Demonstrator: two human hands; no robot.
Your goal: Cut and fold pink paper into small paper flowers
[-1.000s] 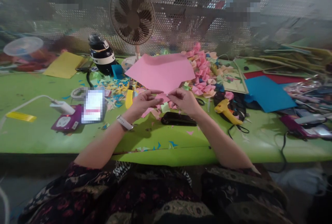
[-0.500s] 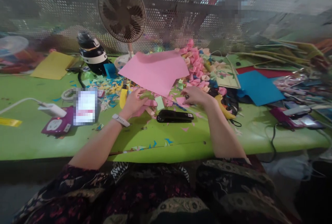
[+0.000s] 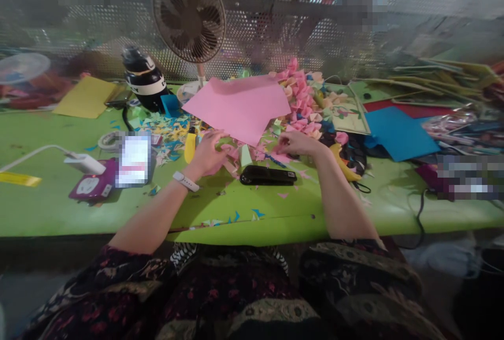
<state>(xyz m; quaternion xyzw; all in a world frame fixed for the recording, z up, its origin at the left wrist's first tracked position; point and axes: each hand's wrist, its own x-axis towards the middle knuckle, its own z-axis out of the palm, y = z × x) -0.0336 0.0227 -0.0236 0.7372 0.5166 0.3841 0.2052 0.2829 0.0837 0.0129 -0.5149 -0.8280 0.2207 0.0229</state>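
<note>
My left hand (image 3: 210,153), a white band on its wrist, has its fingers curled over a heap of pink paper scraps (image 3: 230,152); what lies under the fingertips is hidden. My right hand (image 3: 300,144) has thumb and fingers together at a small pink paper piece (image 3: 279,147), low over the scraps. Between the hands stands a pale green paper piece (image 3: 246,156). Just in front of it lies a black stapler (image 3: 268,175). A large pink sheet (image 3: 240,106) spreads behind both hands. Left of my left hand is a yellow-handled tool (image 3: 189,146).
Folded pink paper shapes (image 3: 301,95) pile up at the back right. A fan (image 3: 191,14) and a black bottle (image 3: 145,85) stand at the back. To the left are a lit phone (image 3: 134,160) and a purple box (image 3: 90,186) with a charger. A blue sheet (image 3: 399,132) lies right.
The olive-green piece by my left fingers is no longer visible. My right fingers have drawn together at the pink paper. The whole view has shifted slightly.
</note>
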